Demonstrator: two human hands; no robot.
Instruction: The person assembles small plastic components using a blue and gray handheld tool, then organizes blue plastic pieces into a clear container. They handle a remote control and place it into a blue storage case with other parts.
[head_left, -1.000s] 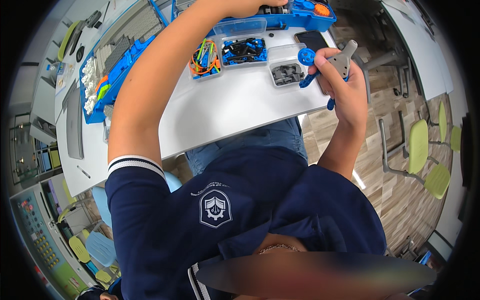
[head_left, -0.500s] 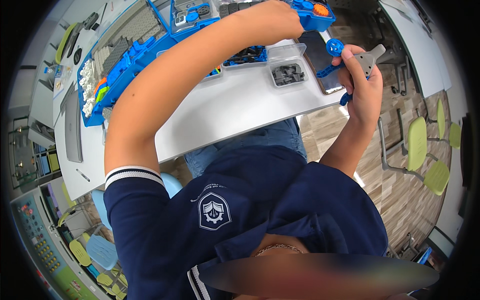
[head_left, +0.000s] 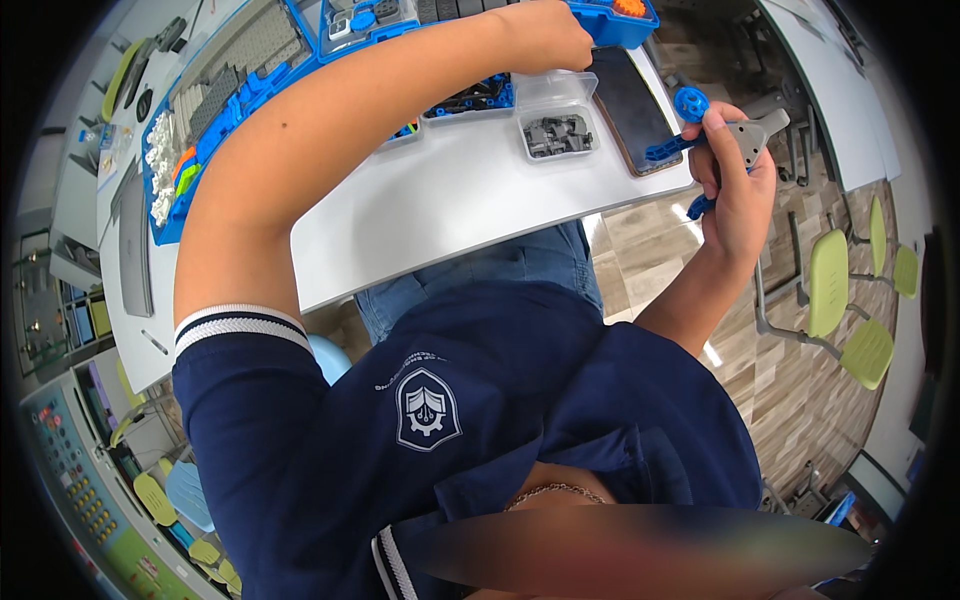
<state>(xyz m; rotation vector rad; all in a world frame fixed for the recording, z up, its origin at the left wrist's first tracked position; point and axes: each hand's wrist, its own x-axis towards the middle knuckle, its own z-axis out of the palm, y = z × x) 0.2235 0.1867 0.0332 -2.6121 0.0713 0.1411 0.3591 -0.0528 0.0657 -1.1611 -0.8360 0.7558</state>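
Observation:
In my right hand (head_left: 738,190) is a building-set assembly; my fingers and thumb close round it. Its parts are a round blue wheel (head_left: 690,104), a grey angled piece (head_left: 765,137) and blue beams (head_left: 672,149) that stick out to the left. My palm hides the rest of it. Stretched across the table, my left hand (head_left: 548,36) is at the near edge of the blue parts tray (head_left: 618,30). Its fingers are turned away at the top of the picture, so their grip is hidden. A phone-like black device (head_left: 635,112) lies between the two hands.
A small clear box of dark grey pieces (head_left: 557,136) sits with its lid up, beside a box of black and blue connectors (head_left: 470,98). Farther left stands a large blue tray (head_left: 165,222) of sorted parts. Green chairs (head_left: 828,284) are on the right.
The view has shifted slightly, and the table items sit a little farther left. My right hand with the assembly has moved slightly right and down. My left hand stays by the tray.

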